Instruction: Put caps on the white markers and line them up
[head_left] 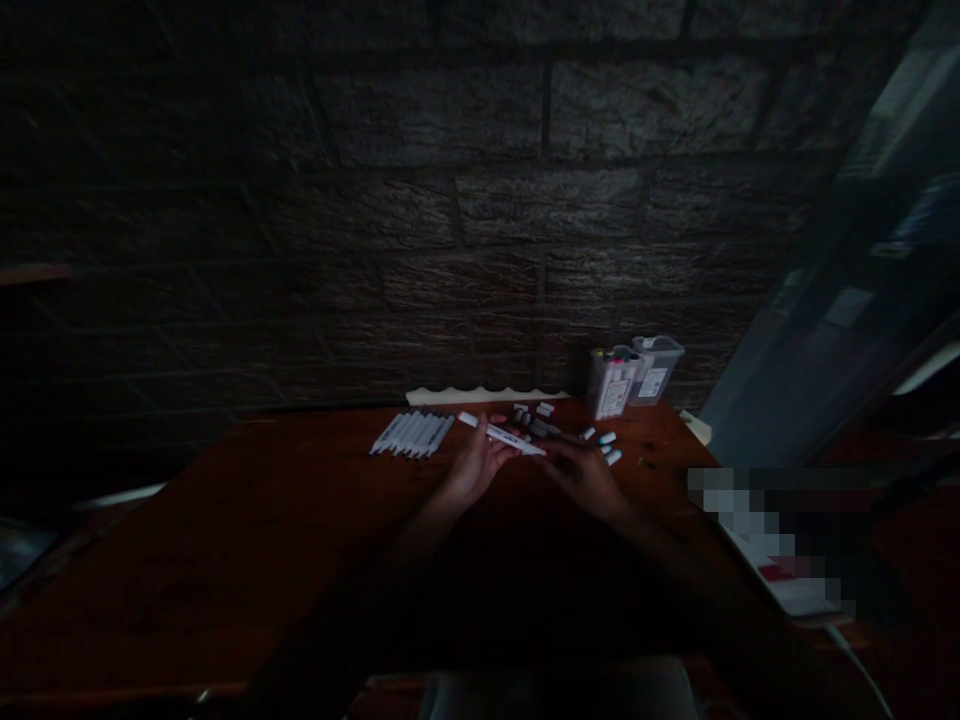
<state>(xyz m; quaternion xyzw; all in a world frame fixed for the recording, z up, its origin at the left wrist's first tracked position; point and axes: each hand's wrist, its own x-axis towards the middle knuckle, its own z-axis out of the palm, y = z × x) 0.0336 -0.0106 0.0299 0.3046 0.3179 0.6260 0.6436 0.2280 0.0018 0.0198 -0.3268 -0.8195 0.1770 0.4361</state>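
Nearest, over the dark wooden worktop (247, 540), the left hand (474, 468) and the right hand (581, 470) each close their fingers on one end of a single white marker (501, 434), held level just above the surface. Just behind lie loose caps (606, 445) and short markers (534, 418) (scattered right of centre), with a neat row of white markers (412, 434) to the left. Farthest, two clear plastic tubs (634, 376) stand before the brick wall (450, 200).
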